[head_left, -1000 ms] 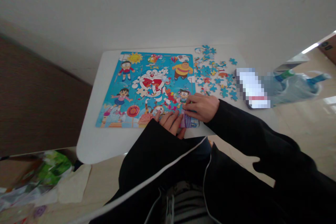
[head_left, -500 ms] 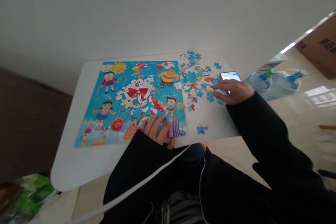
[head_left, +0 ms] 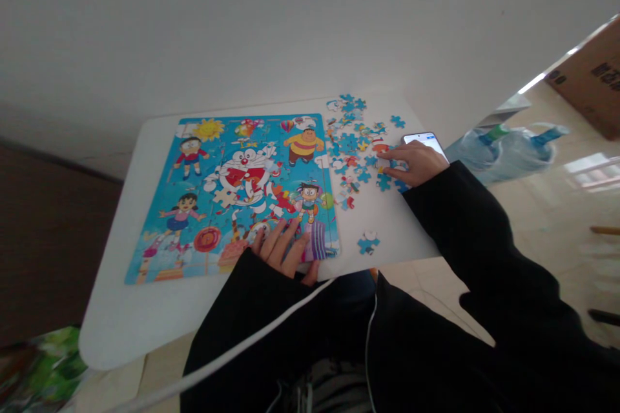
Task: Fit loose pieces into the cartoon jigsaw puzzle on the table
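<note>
Right hand (head_left: 417, 165) now half-curled over pieces (head_left: 349, 142)

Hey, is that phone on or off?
On: the part of the phone that shows has a bright, lit screen. The right hand hides the rest from view.

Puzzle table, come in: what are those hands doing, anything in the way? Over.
Left hand on the near edge of the puzzle. Right hand at loose pieces, hold unclear. Puzzle flat, picture up. Possibly in the way: phone, partly behind right hand.
</note>
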A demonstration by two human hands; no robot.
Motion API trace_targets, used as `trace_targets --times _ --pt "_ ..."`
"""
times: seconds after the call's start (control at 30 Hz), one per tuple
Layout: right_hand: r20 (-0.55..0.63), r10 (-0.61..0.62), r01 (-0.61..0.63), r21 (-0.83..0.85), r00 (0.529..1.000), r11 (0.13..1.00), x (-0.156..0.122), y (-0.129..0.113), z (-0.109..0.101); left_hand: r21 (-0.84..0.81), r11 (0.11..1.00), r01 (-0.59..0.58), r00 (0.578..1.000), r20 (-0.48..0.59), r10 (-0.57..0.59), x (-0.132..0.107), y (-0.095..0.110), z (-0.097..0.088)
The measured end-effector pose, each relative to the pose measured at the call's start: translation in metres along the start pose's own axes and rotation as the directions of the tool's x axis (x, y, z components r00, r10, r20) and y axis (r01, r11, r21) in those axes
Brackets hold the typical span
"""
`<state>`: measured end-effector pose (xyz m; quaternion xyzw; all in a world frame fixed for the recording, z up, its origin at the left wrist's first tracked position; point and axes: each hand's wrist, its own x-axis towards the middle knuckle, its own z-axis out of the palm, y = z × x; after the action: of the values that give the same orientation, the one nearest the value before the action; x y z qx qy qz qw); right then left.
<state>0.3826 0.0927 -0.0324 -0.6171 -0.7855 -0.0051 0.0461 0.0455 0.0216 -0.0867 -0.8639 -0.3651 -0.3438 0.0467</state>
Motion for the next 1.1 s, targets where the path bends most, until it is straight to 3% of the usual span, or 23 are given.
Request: trace_targets --times 0.3,0.63,1.1 --pt "-0.041 0.048 -0.047 0.02 0.998 0.999 0.0 -0.006 -0.001 0.007 1.0 0.008 1.0 -0.005 -0.008 -0.001 0.003 0.001" --pt "-0.011 -0.067 0.067 0.057 0.998 0.996 0.009 -0.034 0.003 0.018 0.999 0.042 0.999 0.018 -0.042 0.003 0.011 0.003" --pt "0.007 -0.137 0.137 0.048 0.99 0.989 0.017 -0.029 0.009 0.025 0.998 0.06 0.998 0.013 -0.06 0.003 0.015 0.0"
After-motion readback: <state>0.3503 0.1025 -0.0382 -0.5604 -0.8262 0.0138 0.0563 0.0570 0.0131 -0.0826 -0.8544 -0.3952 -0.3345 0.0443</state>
